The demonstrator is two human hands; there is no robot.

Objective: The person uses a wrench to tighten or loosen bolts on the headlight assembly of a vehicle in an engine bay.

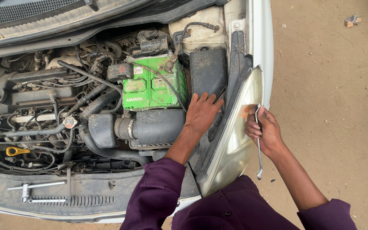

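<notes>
Purple sleeves lead to your hands: left (pixel 201 114) lies open, flat by the headlight's (pixel 235 136) inner edge, right (pixel 263 130) grips a spanner (pixel 258 147) at its outer edge—brace the lamp, turn slowly.

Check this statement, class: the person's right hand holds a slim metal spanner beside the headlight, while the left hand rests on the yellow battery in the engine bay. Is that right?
Not quite. In the head view the battery is green, not yellow, and the left hand lies at its edge, by the black cover. The rest stands: the right hand holds a slim metal spanner beside the headlight.
</notes>
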